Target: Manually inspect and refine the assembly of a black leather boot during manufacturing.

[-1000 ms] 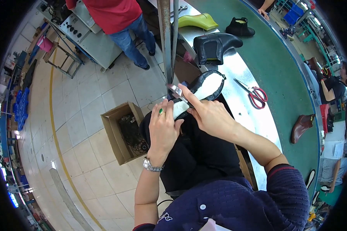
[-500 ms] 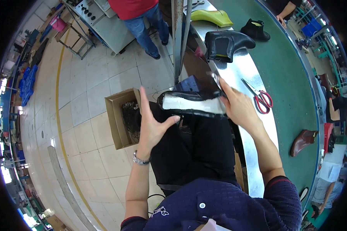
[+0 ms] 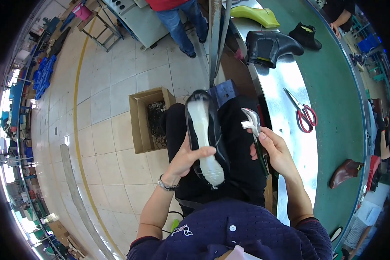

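My left hand (image 3: pixel 183 161) is closed around a black shoe (image 3: pixel 200 125), its thumb lying across the sole. The shoe is bottom up over my lap, toe pointing away from me; a whitish insole shows inside a rim of folded black leather. To the right of it, apart from the shoe, my right hand (image 3: pixel 277 152) grips a pair of lasting pincers (image 3: pixel 254 122). Their curved metal jaws point away from me and the dark green handles run down below the fingers.
On the metal bench edge (image 3: pixel 297 149) at my right lie red-handled scissors (image 3: pixel 306 118), a black boot (image 3: pixel 271 47) and a yellow-green shoe last (image 3: pixel 255 17). A brown boot (image 3: pixel 346 173) stands on the green table. A cardboard box (image 3: pixel 139 123) sits left of my knees; a metal post (image 3: pixel 215 43) rises ahead.
The shoe has turned from lying crosswise to pointing away from me. My left hand, open before, has taken hold of it. My right hand has drawn back from the shoe with the pincers.
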`<action>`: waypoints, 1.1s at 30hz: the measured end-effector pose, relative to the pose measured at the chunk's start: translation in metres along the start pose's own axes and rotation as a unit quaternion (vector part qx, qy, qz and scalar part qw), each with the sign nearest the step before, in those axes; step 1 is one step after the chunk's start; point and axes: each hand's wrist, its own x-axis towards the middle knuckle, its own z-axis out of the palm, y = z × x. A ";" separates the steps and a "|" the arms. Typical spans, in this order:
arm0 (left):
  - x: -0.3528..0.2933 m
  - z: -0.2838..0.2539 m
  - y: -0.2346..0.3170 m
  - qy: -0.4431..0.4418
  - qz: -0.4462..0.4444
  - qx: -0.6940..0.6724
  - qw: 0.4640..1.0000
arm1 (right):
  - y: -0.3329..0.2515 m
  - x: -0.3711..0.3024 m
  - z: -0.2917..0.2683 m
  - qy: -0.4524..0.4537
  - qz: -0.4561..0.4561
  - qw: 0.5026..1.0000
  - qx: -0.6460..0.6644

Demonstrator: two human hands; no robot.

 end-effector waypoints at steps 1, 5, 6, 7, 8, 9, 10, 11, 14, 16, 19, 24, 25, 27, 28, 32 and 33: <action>0.000 -0.005 -0.010 -0.032 0.016 0.024 0.999 | 0.003 -0.001 -0.002 0.002 0.005 1.000 0.001; 0.017 -0.009 -0.045 -0.089 0.175 0.146 0.970 | 0.016 -0.001 -0.007 -0.061 0.027 0.993 0.096; 0.021 -0.011 -0.057 -0.091 0.166 0.138 0.972 | 0.019 -0.001 -0.006 -0.092 -0.001 0.994 0.066; 0.024 -0.014 -0.068 -0.106 0.181 0.125 0.970 | 0.016 -0.001 -0.003 -0.110 0.042 0.990 0.084; 0.025 -0.017 -0.079 -0.120 0.197 0.113 0.967 | 0.019 -0.002 0.001 -0.107 0.054 0.989 0.085; 0.024 -0.014 -0.078 -0.116 0.185 0.121 0.968 | 0.021 -0.004 0.003 -0.138 0.063 0.986 0.068; 0.026 -0.016 -0.080 -0.118 0.178 0.114 0.970 | 0.023 -0.004 0.003 -0.170 0.070 0.982 0.051; 0.029 -0.022 -0.079 -0.148 0.186 0.145 0.961 | 0.025 -0.003 0.002 -0.195 0.088 0.975 0.059; 0.032 -0.030 -0.071 -0.183 0.208 0.140 0.951 | 0.030 -0.006 0.004 -0.207 0.121 0.970 0.043; 0.033 -0.028 -0.060 -0.205 0.078 -0.048 0.975 | 0.033 -0.006 0.007 -0.214 0.140 0.966 0.037; 0.035 -0.018 -0.053 -0.140 0.137 -0.003 0.981 | 0.030 -0.006 0.014 -0.230 0.164 0.959 0.020; 0.021 0.031 -0.025 0.014 0.112 0.005 0.994 | 0.029 -0.008 0.016 -0.243 0.170 0.955 -0.006; 0.022 0.034 -0.029 0.020 0.123 -0.013 0.992 | 0.028 -0.008 0.015 -0.244 0.171 0.955 -0.006; 0.023 0.036 -0.036 0.028 0.136 -0.006 0.990 | 0.021 -0.008 0.014 -0.272 0.193 0.941 -0.059; 0.022 0.037 -0.038 0.034 0.150 0.002 0.988 | 0.015 -0.009 0.015 -0.273 0.195 0.940 -0.059; 0.016 0.040 -0.036 0.038 0.142 0.019 0.989 | -0.002 -0.011 0.023 -0.276 0.195 0.915 -0.219; 0.016 0.040 -0.039 0.037 0.142 0.019 0.989 | -0.005 -0.012 0.024 -0.279 0.145 0.908 -0.275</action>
